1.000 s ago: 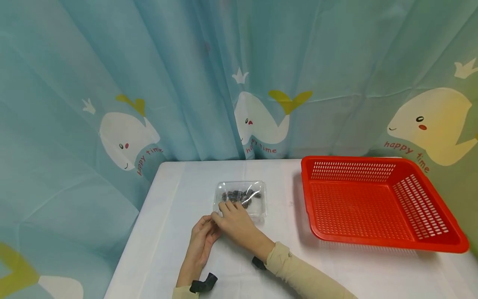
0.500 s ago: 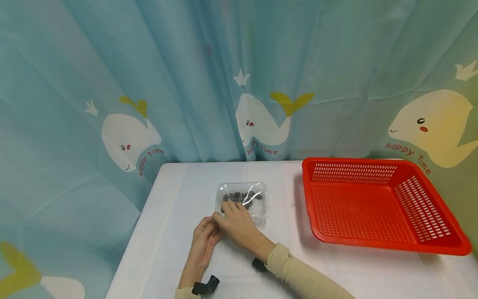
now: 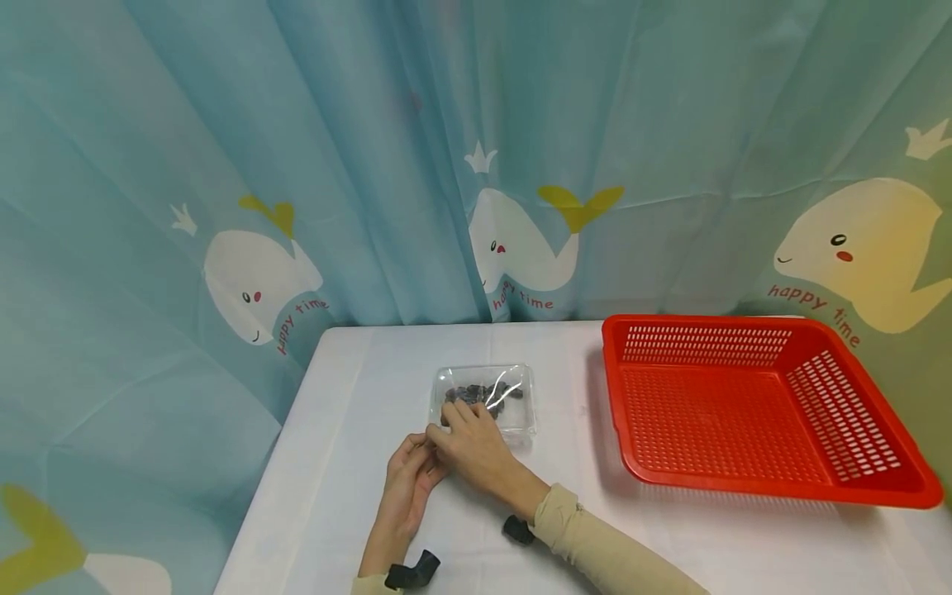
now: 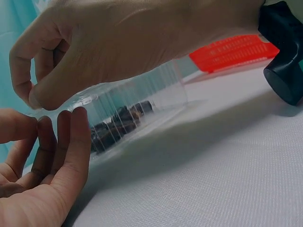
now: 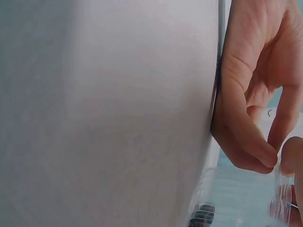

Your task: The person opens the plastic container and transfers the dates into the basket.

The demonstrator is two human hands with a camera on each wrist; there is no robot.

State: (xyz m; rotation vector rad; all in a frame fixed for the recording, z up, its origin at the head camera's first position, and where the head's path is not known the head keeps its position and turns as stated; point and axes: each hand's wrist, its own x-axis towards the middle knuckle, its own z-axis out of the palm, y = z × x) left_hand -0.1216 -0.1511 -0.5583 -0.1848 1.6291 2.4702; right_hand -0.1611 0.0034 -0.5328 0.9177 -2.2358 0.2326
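A clear plastic box (image 3: 523, 417) with a lid stands on the white table, holding several small dark pieces (image 3: 476, 394) whose kind is unclear. At its near left corner my left hand (image 3: 405, 487) pinches the rim between thumb and fingertips, palm turned inward. My right hand (image 3: 476, 450) reaches across from the right over the box's front, its fingers curled and its thumb gripping the lid edge at the same corner. In the left wrist view the two hands' fingertips almost meet at the rim, above the ribbed side wall (image 4: 165, 87). The lid sits on the box.
A large red plastic basket (image 3: 706, 413) stands at the right of the table. Behind the table hangs a blue-green curtain (image 3: 416, 165) with whale prints. A black camera mount (image 3: 412, 572) is on the left wrist, another (image 3: 518, 529) by the right wrist.
The view has shifted very slightly. Both hands stay at the box's near left corner, with hardly any movement of fingers or box.
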